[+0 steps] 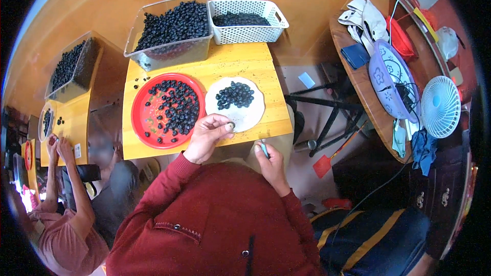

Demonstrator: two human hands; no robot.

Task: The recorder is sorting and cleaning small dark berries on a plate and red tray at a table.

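My left hand (pixel 210 134) is closed, pinching a small round berry-like piece (pixel 230 125) between thumb and fingertips, just over the near edge of a white plate (pixel 251 116). A heap of dark, berry-like balls (pixel 235 95) lies on that plate. My right hand (pixel 271 162) is closed around a thin tool with a teal handle (pixel 264 149), beyond the table's near edge; its tip is too small to make out. Left of the plate, a red round tray (pixel 144 132) holds many more dark balls (pixel 179 107), and my left wrist is close to its rim.
At the back of the yellow table (pixel 245 61) stand a clear bin (pixel 176 61) and a white perforated basket (pixel 249 35), both with dark balls. A person (pixel 71 220) works at another table on the left. On the right, a wooden table bears a purple basin (pixel 384 88) and a fan (pixel 440 106).
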